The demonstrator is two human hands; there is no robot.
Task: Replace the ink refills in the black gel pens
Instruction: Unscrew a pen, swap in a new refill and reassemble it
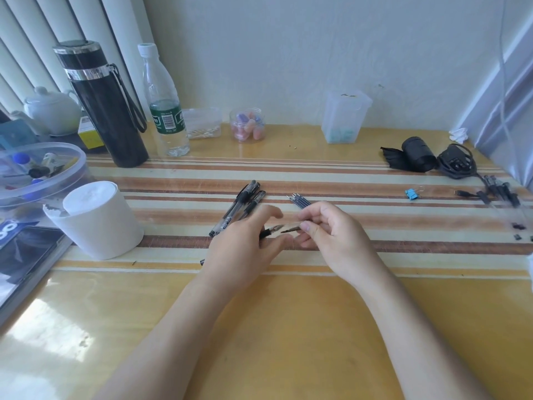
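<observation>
The left hand (pixel 242 246) grips a black gel pen (pixel 274 230) by its barrel while the right hand (pixel 331 234) pinches its tip end. Spare refills (pixel 300 200) and other pens (pixel 239 207) lie just beyond on the desk (pixel 288 327), so most of the job apparently remains.

Body in view: two hands plus forearms. Left hand (pixel 242 246) and left forearm (pixel 173 327) come in from 7 o'clock, right hand (pixel 331 235) and right forearm (pixel 403 327) from 5 o'clock. Both forearms bare right to the frame edge. Right thumbnail (pixel 305 226) is short and plain.
</observation>
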